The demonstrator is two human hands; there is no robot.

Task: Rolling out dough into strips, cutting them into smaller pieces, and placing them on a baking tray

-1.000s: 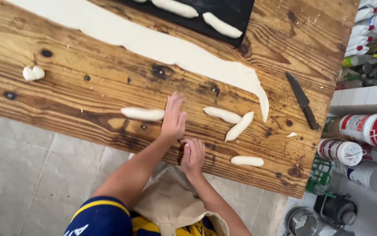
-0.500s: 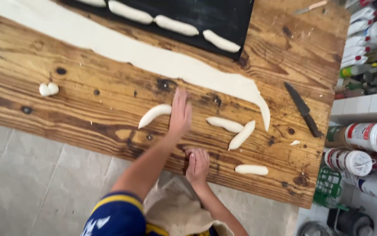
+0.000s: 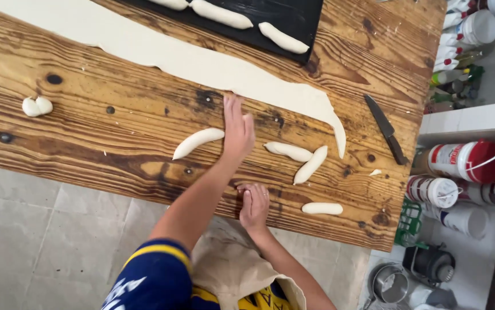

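My left hand lies flat and open on the wooden table, fingers pointing toward the long strip of rolled-out dough sheet. Its palm side touches the right end of a tilted dough roll. Near the table's front edge, my right hand rests with fingers straight, holding nothing. To its right lie three more dough rolls.
A black tray at the back holds several shaped dough rolls. A dark knife lies at the right by the sheet's tip. A small dough lump sits far left. Plastic containers and pots stand on the floor beyond the right edge.
My left hand has slid away from me toward the dough sheet, and the roll beside it has turned from level to slanted. My right hand stays at the front edge.
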